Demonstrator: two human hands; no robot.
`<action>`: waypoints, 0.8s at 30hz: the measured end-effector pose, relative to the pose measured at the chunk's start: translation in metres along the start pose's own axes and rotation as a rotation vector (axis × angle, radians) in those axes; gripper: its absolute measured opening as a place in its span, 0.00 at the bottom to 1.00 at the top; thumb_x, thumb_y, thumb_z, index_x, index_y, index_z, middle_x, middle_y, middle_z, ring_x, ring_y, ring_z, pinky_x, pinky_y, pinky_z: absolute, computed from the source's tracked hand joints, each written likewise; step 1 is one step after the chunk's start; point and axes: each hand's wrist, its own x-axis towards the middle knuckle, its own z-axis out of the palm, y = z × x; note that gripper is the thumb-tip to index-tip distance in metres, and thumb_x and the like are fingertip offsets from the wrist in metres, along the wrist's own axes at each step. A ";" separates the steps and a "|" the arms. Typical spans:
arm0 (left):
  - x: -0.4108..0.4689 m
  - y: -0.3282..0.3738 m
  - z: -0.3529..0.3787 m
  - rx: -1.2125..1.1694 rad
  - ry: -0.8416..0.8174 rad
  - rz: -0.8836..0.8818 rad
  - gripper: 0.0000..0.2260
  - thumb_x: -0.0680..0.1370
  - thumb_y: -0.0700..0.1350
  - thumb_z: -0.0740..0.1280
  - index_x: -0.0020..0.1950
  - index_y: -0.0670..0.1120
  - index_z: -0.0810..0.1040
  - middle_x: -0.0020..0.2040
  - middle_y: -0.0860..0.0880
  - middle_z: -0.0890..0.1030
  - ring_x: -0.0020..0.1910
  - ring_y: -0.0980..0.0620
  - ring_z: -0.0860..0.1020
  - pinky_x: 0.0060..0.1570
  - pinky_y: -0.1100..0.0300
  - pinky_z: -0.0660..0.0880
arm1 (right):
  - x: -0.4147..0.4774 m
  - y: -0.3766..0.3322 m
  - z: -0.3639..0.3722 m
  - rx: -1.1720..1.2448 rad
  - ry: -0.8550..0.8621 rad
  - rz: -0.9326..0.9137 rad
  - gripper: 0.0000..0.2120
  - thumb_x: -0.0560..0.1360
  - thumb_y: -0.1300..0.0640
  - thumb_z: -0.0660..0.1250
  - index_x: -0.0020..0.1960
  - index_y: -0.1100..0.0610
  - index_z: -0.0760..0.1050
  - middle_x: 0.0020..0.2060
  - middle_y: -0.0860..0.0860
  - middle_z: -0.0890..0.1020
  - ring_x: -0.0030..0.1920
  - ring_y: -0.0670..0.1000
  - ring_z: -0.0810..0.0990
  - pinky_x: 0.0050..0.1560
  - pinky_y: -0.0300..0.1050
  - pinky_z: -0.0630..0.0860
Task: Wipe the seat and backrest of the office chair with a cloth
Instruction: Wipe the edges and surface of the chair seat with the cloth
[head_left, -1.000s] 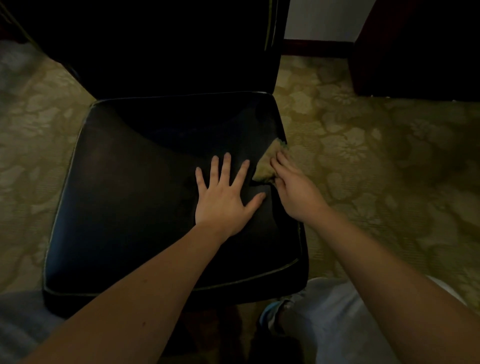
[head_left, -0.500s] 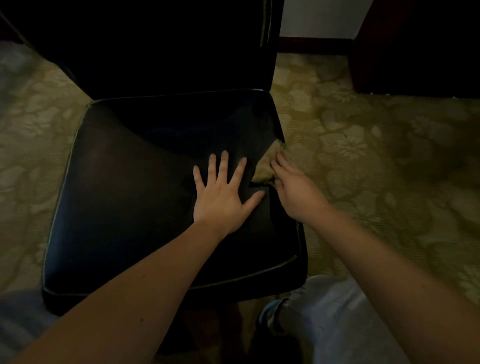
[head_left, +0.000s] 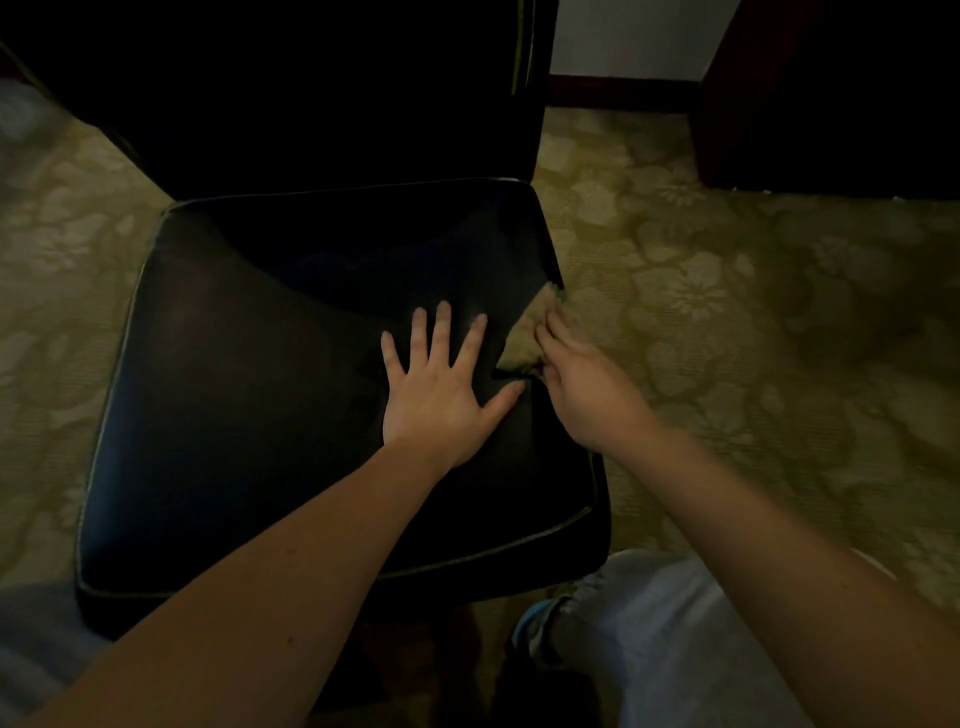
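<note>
Flatly, left hand (head_left: 441, 395) splays on seat (head_left: 234, 389); right hand (head_left: 587, 384) presses cloth (head_left: 524, 338) with straight fingers.

Counted were: 1 seat (head_left: 249, 415) | 1 backrest (head_left: 311, 93) | 1 cloth (head_left: 524, 343) | 2 hands, namely 1 left hand (head_left: 441, 395) and 1 right hand (head_left: 587, 395) | 1 carpet (head_left: 727, 312) | 1 dark furniture piece (head_left: 831, 93)

The seat (head_left: 249, 395) looks like smooth dark leather with a dull sheen and pale piping; the cloth (head_left: 524, 340) is fuzzy terry, the carpet (head_left: 727, 312) matt woven floral.
</note>
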 end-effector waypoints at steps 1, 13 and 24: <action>0.000 0.000 0.000 -0.001 0.001 0.002 0.38 0.78 0.74 0.43 0.83 0.57 0.42 0.84 0.46 0.42 0.82 0.42 0.39 0.78 0.35 0.40 | 0.001 0.001 0.000 0.009 -0.004 0.002 0.25 0.83 0.60 0.54 0.78 0.63 0.54 0.79 0.56 0.52 0.79 0.51 0.49 0.73 0.36 0.43; 0.002 0.002 0.002 -0.008 0.012 -0.017 0.39 0.77 0.75 0.43 0.83 0.57 0.43 0.84 0.45 0.43 0.82 0.42 0.41 0.78 0.34 0.41 | -0.005 -0.005 -0.008 0.079 0.010 0.084 0.24 0.83 0.61 0.54 0.78 0.61 0.55 0.79 0.54 0.54 0.78 0.49 0.52 0.69 0.30 0.44; 0.003 -0.009 -0.013 0.033 -0.095 0.053 0.41 0.76 0.76 0.43 0.83 0.57 0.40 0.84 0.46 0.40 0.82 0.42 0.39 0.78 0.36 0.39 | 0.009 -0.011 -0.007 0.074 0.043 0.162 0.25 0.83 0.61 0.55 0.78 0.62 0.55 0.79 0.56 0.53 0.78 0.51 0.53 0.71 0.33 0.48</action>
